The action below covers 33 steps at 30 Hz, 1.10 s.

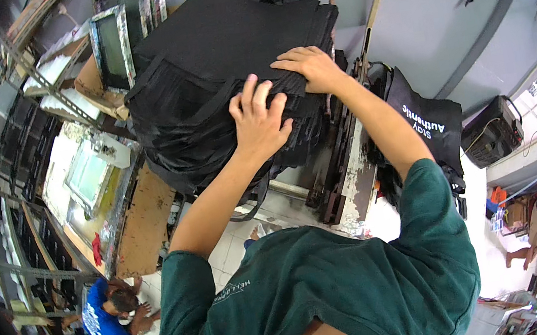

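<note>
A tall stack of black fabric bags (217, 35) stands in front of me, with a tangle of loose strap handles (173, 136) hanging over its near left side. My left hand (260, 122) is at the stack's near edge, beside the handles, its fingers spread apart. Further right, my right hand (313, 70) lies along the right edge of the top bags with its fingers stretched out and pointing left. Neither hand shows a grip on a bag, though the right thumb is hidden.
A black bag with white print (442, 144) hangs over other bags at right, near a black speaker-like box (493, 131). Left are metal racks (55, 90), a framed screen (112, 49) and a worktable (143, 218). A person in blue (108, 317) crouches at lower left.
</note>
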Each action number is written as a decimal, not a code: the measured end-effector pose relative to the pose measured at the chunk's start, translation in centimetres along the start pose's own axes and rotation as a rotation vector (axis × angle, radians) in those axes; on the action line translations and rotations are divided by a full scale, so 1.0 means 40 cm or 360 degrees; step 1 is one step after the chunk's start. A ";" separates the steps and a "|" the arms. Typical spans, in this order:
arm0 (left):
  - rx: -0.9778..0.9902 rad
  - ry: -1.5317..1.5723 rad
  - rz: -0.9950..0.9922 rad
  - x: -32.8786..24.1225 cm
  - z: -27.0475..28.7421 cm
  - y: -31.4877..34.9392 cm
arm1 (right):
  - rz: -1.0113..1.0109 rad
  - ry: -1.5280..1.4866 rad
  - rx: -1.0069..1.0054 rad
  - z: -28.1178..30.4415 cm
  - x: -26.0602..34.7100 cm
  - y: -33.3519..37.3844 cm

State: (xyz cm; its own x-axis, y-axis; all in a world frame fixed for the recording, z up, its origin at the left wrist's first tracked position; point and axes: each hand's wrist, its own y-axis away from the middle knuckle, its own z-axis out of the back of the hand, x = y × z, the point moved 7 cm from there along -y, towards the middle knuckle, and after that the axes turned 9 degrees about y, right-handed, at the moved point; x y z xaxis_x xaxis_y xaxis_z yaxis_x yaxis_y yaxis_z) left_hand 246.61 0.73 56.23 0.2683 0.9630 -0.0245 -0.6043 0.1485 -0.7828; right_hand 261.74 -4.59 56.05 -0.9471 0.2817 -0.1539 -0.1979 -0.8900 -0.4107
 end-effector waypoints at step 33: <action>0.0666 0.0687 0.1329 0.357 -0.023 -0.229 | -0.1049 -0.2356 -0.0586 0.002 0.025 -0.220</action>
State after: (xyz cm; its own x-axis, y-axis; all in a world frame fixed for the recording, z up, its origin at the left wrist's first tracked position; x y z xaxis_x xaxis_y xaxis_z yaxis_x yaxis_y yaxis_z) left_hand 256.66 12.93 62.48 -0.1604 0.6445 -0.7476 -0.9125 -0.3855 -0.1366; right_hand 262.53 3.51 59.59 -0.1775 -0.2029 0.9630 -0.7732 -0.5765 -0.2640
